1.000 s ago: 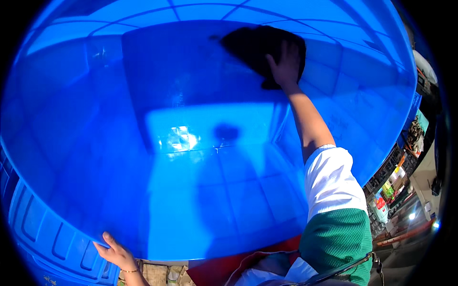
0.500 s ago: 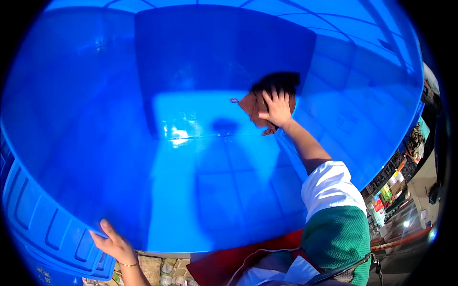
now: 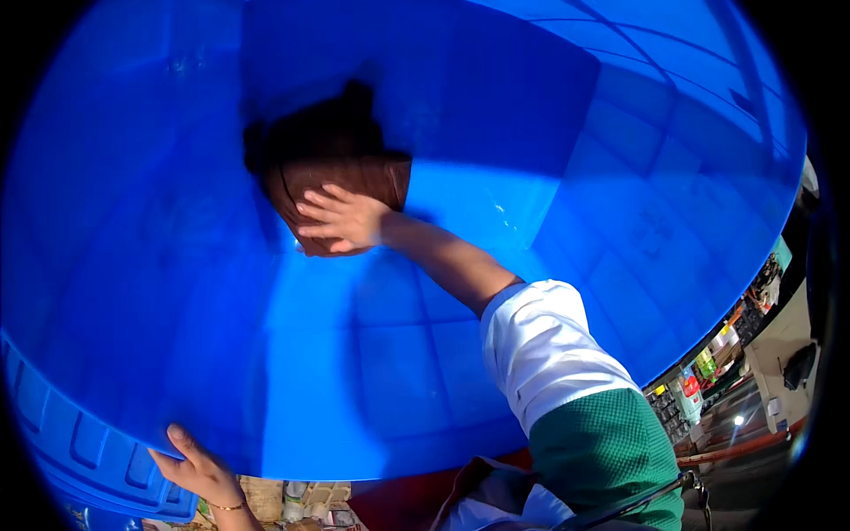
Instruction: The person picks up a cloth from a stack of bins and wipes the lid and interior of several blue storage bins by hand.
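A large, deep blue plastic tub point(image 3: 443, 372) fills most of the view, its near rim curving along the lower edge. Inside it, a brown cloth point(image 3: 390, 177) lies spread against the tub's bottom, its far part in dark shadow. My right hand point(image 3: 343, 219) presses flat on this cloth with fingers stretched apart; the arm reaches in over the near rim, in a white sleeve under green. At the lower left, my left hand point(image 3: 199, 473) grips the tub's rim, thumb on the inner side and the other fingers partly hidden outside.
A ribbed blue plastic container point(image 3: 88, 442) stands outside the tub at the lower left. Beyond the right rim are bottles point(image 3: 689, 394), black crates and other clutter on the floor. More goods point(image 3: 301, 500) lie below the near rim. Sunlight and shadow split the tub's inside.
My right hand has swept the brown cloth leftward across the tub's bottom, from the right side to left of the middle. My left hand stays at the rim.
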Tool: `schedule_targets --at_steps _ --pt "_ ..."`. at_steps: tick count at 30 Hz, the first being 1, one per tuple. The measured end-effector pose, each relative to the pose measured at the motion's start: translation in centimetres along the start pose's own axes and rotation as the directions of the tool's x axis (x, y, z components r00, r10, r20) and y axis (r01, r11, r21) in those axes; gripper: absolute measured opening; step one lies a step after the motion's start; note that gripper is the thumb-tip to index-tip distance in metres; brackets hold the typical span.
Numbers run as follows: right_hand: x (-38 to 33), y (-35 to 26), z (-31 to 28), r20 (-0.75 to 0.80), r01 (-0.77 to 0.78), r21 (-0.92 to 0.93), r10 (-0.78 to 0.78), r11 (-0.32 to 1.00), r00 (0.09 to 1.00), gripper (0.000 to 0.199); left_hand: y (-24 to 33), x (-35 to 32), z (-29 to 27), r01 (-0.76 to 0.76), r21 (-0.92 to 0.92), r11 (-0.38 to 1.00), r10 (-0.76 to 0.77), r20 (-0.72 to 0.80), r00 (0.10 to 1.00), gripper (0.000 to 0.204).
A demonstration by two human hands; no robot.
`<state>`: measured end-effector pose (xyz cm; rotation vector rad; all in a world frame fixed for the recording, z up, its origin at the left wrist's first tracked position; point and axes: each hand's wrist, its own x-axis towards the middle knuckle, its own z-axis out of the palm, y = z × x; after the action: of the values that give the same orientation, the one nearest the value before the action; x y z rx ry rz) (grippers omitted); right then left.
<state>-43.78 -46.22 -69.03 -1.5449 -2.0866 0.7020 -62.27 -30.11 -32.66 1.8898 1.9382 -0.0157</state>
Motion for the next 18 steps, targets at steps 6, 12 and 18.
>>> schedule_targets --at_steps 6,12,18 --pt "-13.5 0.4 -3.8 0.320 0.164 -0.139 -0.113 0.977 0.941 0.055 0.1 -0.4 -0.4 -0.018 0.061 0.998 0.019 -0.018 1.000 0.056" --pt "-23.7 4.1 -12.4 0.599 -0.318 -0.194 0.369 0.928 0.711 0.070 0.0 -0.1 0.1 0.006 0.013 1.000 -0.005 -0.024 1.000 0.052" --pt "-21.4 11.2 -19.3 -0.015 -0.657 -0.639 0.847 0.401 0.531 0.084 0.6 0.7 -0.2 -0.041 0.039 0.998 0.042 -0.026 0.999 0.048"
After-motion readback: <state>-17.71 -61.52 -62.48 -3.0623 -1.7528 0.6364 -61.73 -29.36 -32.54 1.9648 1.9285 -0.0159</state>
